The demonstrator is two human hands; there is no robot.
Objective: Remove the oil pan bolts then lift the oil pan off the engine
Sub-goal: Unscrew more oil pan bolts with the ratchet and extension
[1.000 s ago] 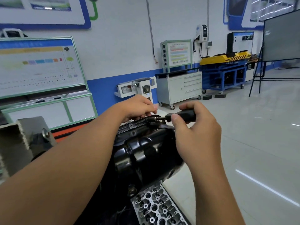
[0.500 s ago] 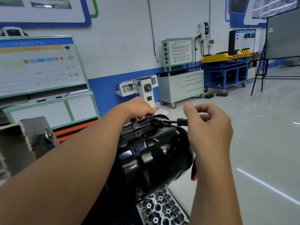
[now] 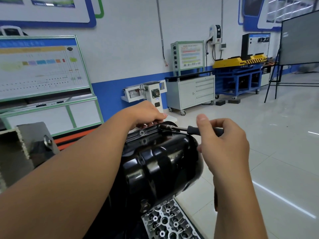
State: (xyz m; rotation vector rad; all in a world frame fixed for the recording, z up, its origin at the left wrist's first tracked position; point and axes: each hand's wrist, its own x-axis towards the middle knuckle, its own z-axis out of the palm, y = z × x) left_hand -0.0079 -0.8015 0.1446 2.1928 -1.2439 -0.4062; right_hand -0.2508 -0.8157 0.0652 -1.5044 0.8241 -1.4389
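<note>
A glossy black oil pan [image 3: 160, 166] bulges toward me on the engine, with a bolt [image 3: 141, 133] showing in its upper flange. My left hand [image 3: 148, 113] rests over the pan's far top edge, fingers curled behind the flange; what they touch is hidden. A socket driver [image 3: 179, 128] with a black handle lies nearly level, its metal tip on the flange at the pan's upper right corner. My right hand [image 3: 222, 145] holds the driver's handle with curled fingers, the thumb raised.
A bare cylinder head [image 3: 170, 221] lies below the pan. A grey engine-stand bracket [image 3: 25, 149] stands at the left. Behind are a teaching board [image 3: 39, 66], a white drawer cabinet [image 3: 195, 94], a blue and yellow bench [image 3: 241, 73] and an easel board [image 3: 300, 38]. Tiled floor lies to the right.
My right hand has slid back along the driver's handle, away from the pan, and rolled its fingers round it. My left hand stays on the pan's top edge.
</note>
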